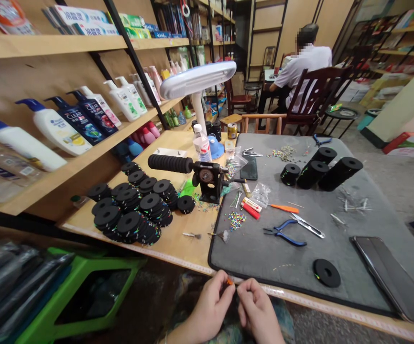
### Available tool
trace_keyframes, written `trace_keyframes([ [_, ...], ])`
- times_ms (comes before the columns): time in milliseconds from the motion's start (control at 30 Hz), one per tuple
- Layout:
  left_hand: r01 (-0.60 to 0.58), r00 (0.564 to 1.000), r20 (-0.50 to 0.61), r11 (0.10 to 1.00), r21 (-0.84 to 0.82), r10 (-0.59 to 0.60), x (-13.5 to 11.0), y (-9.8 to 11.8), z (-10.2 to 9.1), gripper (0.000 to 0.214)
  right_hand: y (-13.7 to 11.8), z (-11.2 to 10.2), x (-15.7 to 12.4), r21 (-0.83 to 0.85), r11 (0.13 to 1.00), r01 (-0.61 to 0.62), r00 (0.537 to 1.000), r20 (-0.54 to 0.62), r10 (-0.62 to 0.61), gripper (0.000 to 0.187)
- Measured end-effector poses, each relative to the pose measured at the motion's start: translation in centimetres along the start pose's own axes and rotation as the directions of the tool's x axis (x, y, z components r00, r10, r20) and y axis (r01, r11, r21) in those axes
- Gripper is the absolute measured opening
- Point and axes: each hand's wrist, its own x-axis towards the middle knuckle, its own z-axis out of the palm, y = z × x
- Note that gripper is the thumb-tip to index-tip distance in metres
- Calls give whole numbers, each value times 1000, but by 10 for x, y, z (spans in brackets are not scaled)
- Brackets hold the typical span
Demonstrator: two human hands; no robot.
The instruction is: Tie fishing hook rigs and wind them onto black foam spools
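At the table's front edge, my left hand (212, 303) is closed in a pinch around a small orange piece (229, 281), too small to identify. My right hand (256, 306) is beside it, thumb and fingers pressed together; whatever may be between them cannot be made out. A black foam ring (326, 273) with a bit of bright colour at its rim lies to the right on the grey mat (243, 263). Beyond my hands lie blue-handled pliers (285, 232), scissors-like metal snips (308, 225) and a pile of colourful beads (236, 220).
Stacked black foam rings (131, 224) fill the table's left side. A hand-cranked black device (209, 179) stands mid-table near a white lamp (198, 79). A dark phone (389, 277) lies at right. Shelves of bottles (63, 124) line the left. A person (307, 62) sits behind.
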Motion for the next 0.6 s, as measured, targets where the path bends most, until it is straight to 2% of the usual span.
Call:
trace_keyframes([
  [167,-43,999,14,999,32,42,-1,-1,0,15,-2,0,0,-6,1000,23,1000,13,-23,54],
  [300,-74,997,29,997,26,73,-1,-3,1,12,-2,-1,2,2,999,43,999,30,-43,49],
  [600,2,998,55,1000,-18,-2,1,-4,2,14,-5,-1,2,152,988,-5,999,-46,12,46],
])
